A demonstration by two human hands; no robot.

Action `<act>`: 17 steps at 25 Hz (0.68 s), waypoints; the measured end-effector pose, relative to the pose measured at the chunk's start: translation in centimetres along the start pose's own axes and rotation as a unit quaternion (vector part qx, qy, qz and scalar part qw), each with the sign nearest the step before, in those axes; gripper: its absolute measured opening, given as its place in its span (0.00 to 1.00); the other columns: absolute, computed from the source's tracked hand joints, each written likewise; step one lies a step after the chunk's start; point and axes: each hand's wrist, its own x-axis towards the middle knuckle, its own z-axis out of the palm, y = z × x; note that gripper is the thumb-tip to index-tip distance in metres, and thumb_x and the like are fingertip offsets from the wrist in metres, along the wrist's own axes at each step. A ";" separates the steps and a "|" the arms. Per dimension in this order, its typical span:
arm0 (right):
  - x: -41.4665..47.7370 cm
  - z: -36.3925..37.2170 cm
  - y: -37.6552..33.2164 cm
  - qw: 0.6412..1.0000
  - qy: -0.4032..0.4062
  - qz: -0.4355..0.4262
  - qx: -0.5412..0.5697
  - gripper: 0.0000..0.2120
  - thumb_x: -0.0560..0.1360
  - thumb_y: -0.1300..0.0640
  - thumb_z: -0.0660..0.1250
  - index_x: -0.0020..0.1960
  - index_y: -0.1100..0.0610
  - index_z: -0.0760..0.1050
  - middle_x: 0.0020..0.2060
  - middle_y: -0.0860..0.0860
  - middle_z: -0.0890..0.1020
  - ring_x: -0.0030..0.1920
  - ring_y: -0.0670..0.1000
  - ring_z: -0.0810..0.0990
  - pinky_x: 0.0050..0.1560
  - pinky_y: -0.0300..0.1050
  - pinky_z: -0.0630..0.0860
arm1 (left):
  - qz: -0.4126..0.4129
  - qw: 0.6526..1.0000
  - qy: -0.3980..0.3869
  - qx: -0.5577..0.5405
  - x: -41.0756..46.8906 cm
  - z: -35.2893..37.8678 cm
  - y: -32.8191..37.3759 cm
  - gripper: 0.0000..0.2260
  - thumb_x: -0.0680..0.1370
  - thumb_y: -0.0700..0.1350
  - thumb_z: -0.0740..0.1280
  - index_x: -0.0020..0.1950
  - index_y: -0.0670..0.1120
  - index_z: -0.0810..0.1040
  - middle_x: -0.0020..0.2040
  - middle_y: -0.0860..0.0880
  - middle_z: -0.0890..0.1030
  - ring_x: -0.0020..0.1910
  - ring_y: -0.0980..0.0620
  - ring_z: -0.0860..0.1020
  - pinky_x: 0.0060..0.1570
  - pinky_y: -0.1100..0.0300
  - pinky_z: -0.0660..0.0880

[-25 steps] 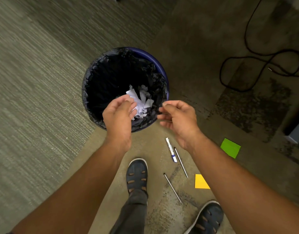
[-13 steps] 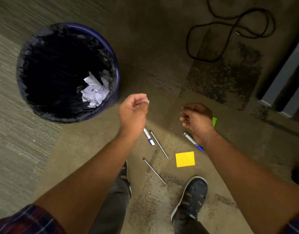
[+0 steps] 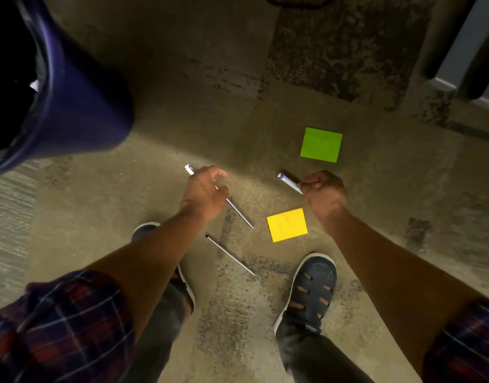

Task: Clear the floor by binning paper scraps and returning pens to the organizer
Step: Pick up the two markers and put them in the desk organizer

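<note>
My left hand (image 3: 204, 192) hovers with fingers apart over a white pen (image 3: 188, 169), of which only the tip shows. My right hand (image 3: 324, 192) is closed around a white-and-blue pen (image 3: 289, 183) that sticks out to the left of the fist. Two thin silver pens lie on the floor: one (image 3: 240, 214) runs out from under my left hand, the other (image 3: 229, 254) lies between my feet. A green sticky note (image 3: 321, 144) and a yellow sticky note (image 3: 287, 224) lie flat nearby. The blue bin (image 3: 80, 106) with a black liner stands at the upper left, a white scrap (image 3: 34, 85) inside.
My two dark shoes (image 3: 311, 291) stand on the stained concrete floor just below the pens. A black cable (image 3: 293, 2) loops at the top edge. Grey furniture legs (image 3: 464, 64) stand at the upper right. Carpet (image 3: 5, 217) begins at the left.
The view swung from the bin down to the pens. Both hands dropped to the floor; my right hand closed on the white-and-blue pen and my left hand opened over the white pen.
</note>
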 end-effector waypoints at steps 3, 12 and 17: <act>1.0 0.0 2.6 0.985 0.011 -0.069 -0.159 0.12 0.75 0.56 0.74 0.55 0.61 0.81 0.52 0.58 0.86 0.55 0.58 0.84 0.55 0.48 0.78 | 0.049 0.993 0.023 0.108 1.0 1.3 -1.4 0.12 0.74 0.35 0.71 0.56 0.44 0.84 0.57 0.42 0.82 0.58 0.43 0.80 0.66 0.51 0.76; 2.9 1.7 6.0 0.901 0.025 -0.173 -0.396 0.11 0.78 0.49 0.68 0.58 0.52 0.76 0.57 0.56 0.79 0.58 0.60 0.78 0.59 0.55 0.70 | -0.330 0.933 0.141 0.027 4.8 2.1 -4.3 0.31 0.75 0.59 0.75 0.65 0.40 0.70 0.64 0.38 0.79 0.59 0.39 0.83 0.59 0.50 0.80; 1.9 1.1 5.1 0.904 -0.002 -0.162 -0.395 0.10 0.80 0.49 0.65 0.58 0.52 0.75 0.54 0.54 0.81 0.53 0.58 0.81 0.58 0.54 0.70 | -0.360 0.917 0.132 -0.113 4.6 1.2 -3.8 0.27 0.77 0.51 0.76 0.68 0.38 0.72 0.65 0.35 0.80 0.61 0.36 0.83 0.61 0.40 0.81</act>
